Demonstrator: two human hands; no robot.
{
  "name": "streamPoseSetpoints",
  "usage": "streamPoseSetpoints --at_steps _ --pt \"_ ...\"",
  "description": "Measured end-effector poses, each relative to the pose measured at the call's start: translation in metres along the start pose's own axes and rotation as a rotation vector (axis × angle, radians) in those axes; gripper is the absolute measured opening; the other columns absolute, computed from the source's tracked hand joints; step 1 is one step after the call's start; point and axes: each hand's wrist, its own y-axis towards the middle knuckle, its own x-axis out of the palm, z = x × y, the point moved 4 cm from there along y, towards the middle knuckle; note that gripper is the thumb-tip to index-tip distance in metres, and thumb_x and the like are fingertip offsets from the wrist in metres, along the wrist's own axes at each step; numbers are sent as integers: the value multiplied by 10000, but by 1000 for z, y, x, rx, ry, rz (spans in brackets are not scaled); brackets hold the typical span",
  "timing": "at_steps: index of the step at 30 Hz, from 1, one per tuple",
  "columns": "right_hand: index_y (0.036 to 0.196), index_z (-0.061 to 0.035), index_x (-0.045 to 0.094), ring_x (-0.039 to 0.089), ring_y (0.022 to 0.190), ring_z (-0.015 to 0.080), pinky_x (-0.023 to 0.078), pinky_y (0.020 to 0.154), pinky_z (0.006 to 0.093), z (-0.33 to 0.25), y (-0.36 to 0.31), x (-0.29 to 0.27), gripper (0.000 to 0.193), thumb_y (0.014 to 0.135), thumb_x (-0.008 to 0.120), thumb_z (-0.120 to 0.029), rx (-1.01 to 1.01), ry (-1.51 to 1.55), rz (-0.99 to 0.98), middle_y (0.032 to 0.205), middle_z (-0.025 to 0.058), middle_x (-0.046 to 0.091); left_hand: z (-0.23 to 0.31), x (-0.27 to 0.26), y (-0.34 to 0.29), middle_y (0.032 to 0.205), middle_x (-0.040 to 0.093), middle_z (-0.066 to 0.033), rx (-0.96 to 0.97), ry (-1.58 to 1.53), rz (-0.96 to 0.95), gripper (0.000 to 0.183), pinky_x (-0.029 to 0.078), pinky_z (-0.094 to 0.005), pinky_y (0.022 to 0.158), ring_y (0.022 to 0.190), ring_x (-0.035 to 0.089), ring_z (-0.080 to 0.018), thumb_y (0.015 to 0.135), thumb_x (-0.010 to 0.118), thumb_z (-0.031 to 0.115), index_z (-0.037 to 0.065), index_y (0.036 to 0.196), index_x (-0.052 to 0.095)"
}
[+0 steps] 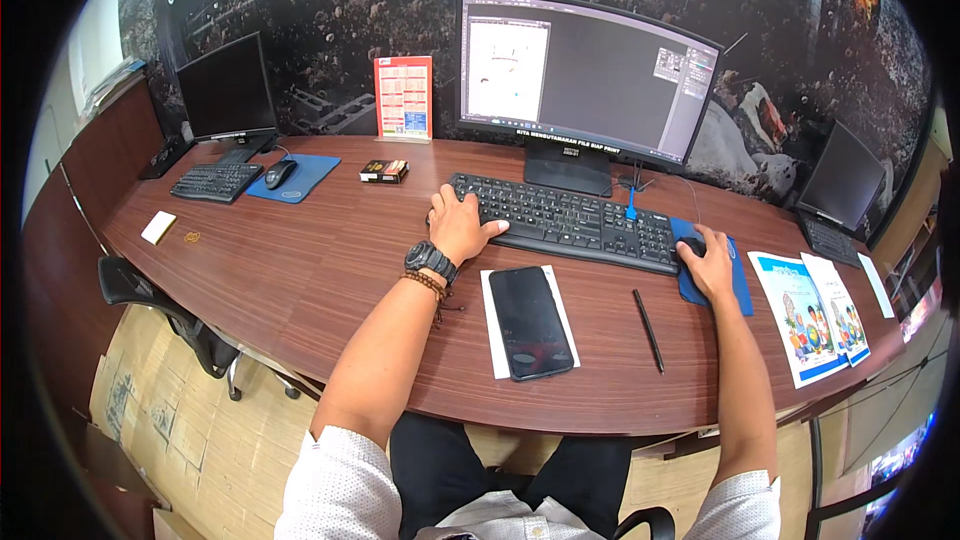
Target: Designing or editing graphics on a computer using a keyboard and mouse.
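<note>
The black keyboard [570, 230] lies on the desk right of the frame's centre, set at a slight slant. The left hand [458, 224] rests at its left end, fingers spread and curved near the keys, thumb stretched toward the lower row; whether any key is pressed cannot be told. The wrist carries a black watch [430, 259] and a beaded bracelet [424, 284].

The black mouse [690, 246] sits just beyond the keyboard's right end, on a blue mouse pad [739, 285]. The right hand [709, 265] is wrapped over it, thumb and fingers on either side of its body.

Behind the keyboard, at upper centre-right, stands a lit curved monitor [610, 70] showing a white page on a dark workspace. Below the keyboard, a dark phone [530, 320] lies on white paper [499, 352], with a black pen [648, 330] apart to its right. Printed booklets [795, 325] lie at right, partly overlapping.

At upper left: a dark-screened monitor [228, 90], a second keyboard [214, 183] and a second mouse [281, 174] on its own blue pad [312, 180]. Between the two stations stand a red-and-white calendar [404, 95] and, lower, a small dark box [384, 172]. The desk [270, 270] is brown wood-grain.
</note>
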Motion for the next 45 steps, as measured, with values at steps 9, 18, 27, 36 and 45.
streamPoseSetpoints --at_steps 9,18,27,36,45 --pt "1209 -83 645 574 1133 326 467 959 414 11 -7 5 437 818 689 -273 -80 69 74 1214 129 556 5 -2 1 1220 454 -213 -13 -11 -40 653 437 -490 954 1162 442 -387 789 752 536 -34 1095 668" --pt "1178 -92 665 581 1116 322 467 951 411 11 -6 5 386 819 683 -232 -94 85 63 1179 122 570 7 -6 3 1250 455 -212 -14 56 -101 712 445 -465 959 1150 483 -368 821 678 609 -40 1114 668" --pt "1141 -81 682 577 1109 345 464 954 417 9 -6 7 348 828 689 -234 -118 91 70 1173 149 569 0 4 -4 1375 381 -272 -4 72 38 812 283 -549 1075 1291 341 -429 806 671 642 14 1311 575" --pt "1110 -67 691 585 1082 352 472 939 422 12 -5 7 318 824 689 -205 -131 97 106 1158 164 565 -6 12 2 1442 294 -337 -9 27 -91 870 209 -586 1110 1360 244 -492 827 638 662 33 1410 491" --pt "1099 -58 694 589 1064 356 476 926 428 15 -4 7 312 825 688 -206 -130 70 128 1146 167 567 -5 11 1 1439 298 -329 -21 20 -119 852 190 -587 1113 1357 243 -493 840 632 652 37 1412 494"
